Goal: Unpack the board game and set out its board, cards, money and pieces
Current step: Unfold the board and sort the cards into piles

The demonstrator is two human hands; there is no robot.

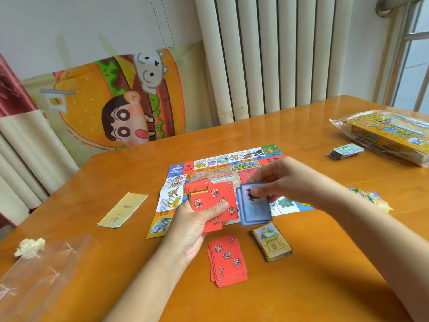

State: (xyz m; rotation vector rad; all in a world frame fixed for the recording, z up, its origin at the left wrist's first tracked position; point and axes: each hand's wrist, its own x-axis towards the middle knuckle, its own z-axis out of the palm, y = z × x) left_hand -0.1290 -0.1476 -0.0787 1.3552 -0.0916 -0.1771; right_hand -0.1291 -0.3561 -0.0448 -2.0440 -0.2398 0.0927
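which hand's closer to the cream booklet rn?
Left. The left hand, holding red cards, sits just right of the booklet; the right hand, holding blue cards, is farther right over the board.

Open tabletop (325,287) lay front-right; red pile (228,261) and yellow deck (272,242) blocked centre, board (222,160) behind; booklet (123,210) and plastic wrap (41,270) crowded left side.

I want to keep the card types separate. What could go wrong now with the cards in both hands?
1. The left hand holds its red cards in a loose fan; one may slip onto the board.
2. The right hand pinches the blue cards near the yellow stack; dropped ones could mix in.
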